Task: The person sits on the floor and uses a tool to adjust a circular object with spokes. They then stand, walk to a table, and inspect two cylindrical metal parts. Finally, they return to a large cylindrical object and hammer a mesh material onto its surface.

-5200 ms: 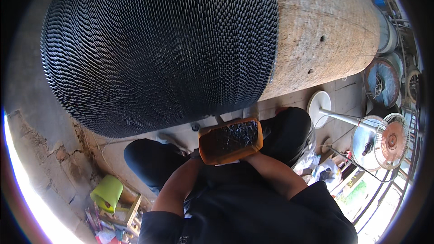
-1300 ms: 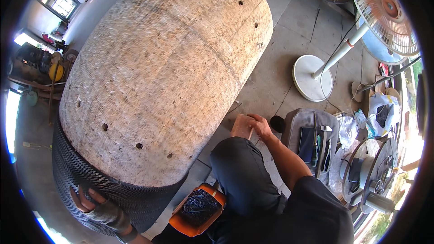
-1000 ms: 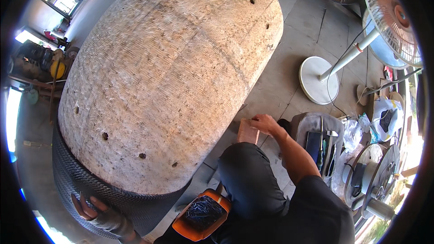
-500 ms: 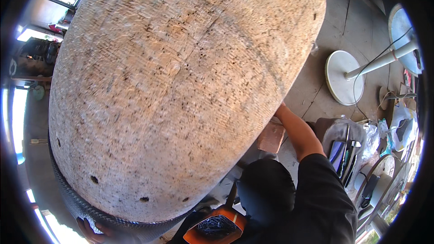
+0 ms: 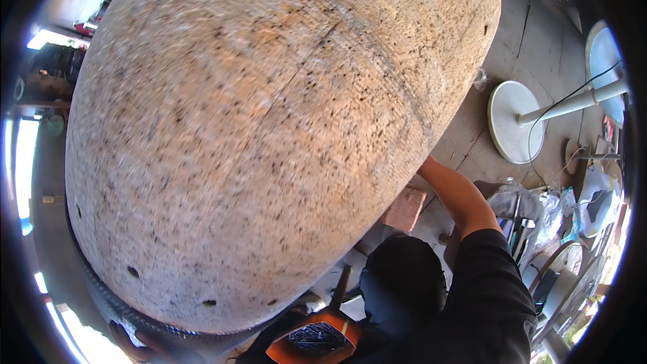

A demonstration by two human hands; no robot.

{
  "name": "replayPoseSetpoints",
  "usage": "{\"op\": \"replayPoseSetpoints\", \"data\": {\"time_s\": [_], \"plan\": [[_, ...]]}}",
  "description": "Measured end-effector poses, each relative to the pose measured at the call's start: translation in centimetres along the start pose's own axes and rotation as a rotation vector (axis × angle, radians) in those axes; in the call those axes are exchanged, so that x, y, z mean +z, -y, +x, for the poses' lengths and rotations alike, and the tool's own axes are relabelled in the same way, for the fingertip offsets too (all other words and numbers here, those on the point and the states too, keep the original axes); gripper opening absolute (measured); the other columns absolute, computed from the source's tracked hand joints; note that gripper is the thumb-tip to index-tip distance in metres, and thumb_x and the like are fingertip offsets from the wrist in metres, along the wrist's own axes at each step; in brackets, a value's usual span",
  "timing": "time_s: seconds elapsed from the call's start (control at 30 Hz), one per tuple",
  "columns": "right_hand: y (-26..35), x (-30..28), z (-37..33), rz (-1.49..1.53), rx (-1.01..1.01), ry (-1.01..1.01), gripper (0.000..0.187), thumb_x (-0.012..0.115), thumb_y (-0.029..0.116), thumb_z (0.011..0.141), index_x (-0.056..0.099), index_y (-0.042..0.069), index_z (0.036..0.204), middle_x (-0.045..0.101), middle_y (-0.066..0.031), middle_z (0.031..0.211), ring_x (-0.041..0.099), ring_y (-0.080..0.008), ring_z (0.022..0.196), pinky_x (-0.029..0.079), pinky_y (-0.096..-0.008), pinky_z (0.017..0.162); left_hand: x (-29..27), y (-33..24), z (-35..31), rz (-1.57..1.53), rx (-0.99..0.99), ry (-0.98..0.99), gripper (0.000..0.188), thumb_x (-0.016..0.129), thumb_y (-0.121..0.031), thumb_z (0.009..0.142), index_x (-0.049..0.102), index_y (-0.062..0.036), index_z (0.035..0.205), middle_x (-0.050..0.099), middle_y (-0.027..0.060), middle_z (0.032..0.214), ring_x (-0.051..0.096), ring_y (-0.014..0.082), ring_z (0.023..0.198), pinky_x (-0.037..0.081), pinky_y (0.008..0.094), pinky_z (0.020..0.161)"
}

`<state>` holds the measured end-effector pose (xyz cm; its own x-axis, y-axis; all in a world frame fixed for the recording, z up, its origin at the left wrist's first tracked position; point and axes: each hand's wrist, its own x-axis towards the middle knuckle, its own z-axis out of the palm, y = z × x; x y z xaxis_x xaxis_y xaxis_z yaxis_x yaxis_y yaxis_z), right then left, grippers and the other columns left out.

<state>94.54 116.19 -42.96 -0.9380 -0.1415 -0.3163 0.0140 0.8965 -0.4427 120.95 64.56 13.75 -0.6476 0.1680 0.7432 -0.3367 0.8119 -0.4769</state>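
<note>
A huge rounded, pale tan piece with a grooved, speckled surface (image 5: 269, 128) fills the middle of the view; dark holes dot it. Dark woven mesh (image 5: 114, 296) wraps its lower left edge. My left hand (image 5: 135, 347) is dim at the lower left, with fingers apart beside this mesh; whether it presses on it is unclear. From the lower right my right arm, in a black sleeve, reaches to the piece's right edge. Of my right hand (image 5: 430, 167) only the wrist part shows; its fingers are hidden beneath the edge.
A reddish block (image 5: 405, 209) lies beside the right edge. An orange tray of thin metal bits (image 5: 357, 332) and a rounded black shape (image 5: 404, 276) sit below. A white round-based stand (image 5: 513, 121) lies tipped at right, near tools (image 5: 520, 232) and plastic bags (image 5: 596, 189).
The view has shifted slightly, so the big piece's right side and my right arm appear farther right. More of the right sleeve covers the tools. Both hands stay at the piece's edges.
</note>
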Motion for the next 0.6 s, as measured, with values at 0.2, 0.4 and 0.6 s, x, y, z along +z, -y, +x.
{"op": "replayPoseSetpoints", "data": {"time_s": [0.2, 0.4, 0.6], "plan": [[1.2, -4.0, -3.9, 0.169, -0.146, 0.014, 0.024, 0.071, 0.018, 0.08, 0.078, 0.012, 0.102, 0.075, -0.0126, 0.104, 0.072, -0.031, 0.097, 0.057, -0.0415, 0.084, -0.6, -1.0, -0.9, -0.02, -0.13, 0.075, 0.031, 0.051, -0.02, 0.107, 0.054, 0.0023, 0.129, 0.06, 0.0232, 0.133, 0.059, 0.0407, 0.121, 0.047, 0.051, 0.103], [8.9, -15.5, -10.7, 0.321, -0.066, 0.069, 0.019, 0.075, 0.02, 0.077, 0.08, 0.01, 0.092, 0.076, -0.012, 0.086, 0.073, -0.0278, 0.083, 0.057, -0.0377, 0.077, -1.4, -3.1, 0.5, -0.221, -0.243, 0.053, 0.031, 0.053, -0.023, 0.105, 0.061, -0.0007, 0.126, 0.055, 0.0185, 0.14, 0.056, 0.0363, 0.124, 0.043, 0.0469, 0.106], [11.6, -20.7, -13.6, 0.416, -0.209, 0.296, 0.02, 0.077, 0.01, 0.084, 0.076, -0.002, 0.099, 0.075, -0.01, 0.081, 0.071, -0.0159, 0.073, 0.057, -0.0307, 0.071, -1.7, -3.4, 0.9, -0.283, -0.275, 0.004, 0.026, 0.06, -0.015, 0.099, 0.065, -0.0018, 0.121, 0.057, 0.0143, 0.139, 0.057, 0.0326, 0.121, 0.045, 0.0437, 0.101]]}}
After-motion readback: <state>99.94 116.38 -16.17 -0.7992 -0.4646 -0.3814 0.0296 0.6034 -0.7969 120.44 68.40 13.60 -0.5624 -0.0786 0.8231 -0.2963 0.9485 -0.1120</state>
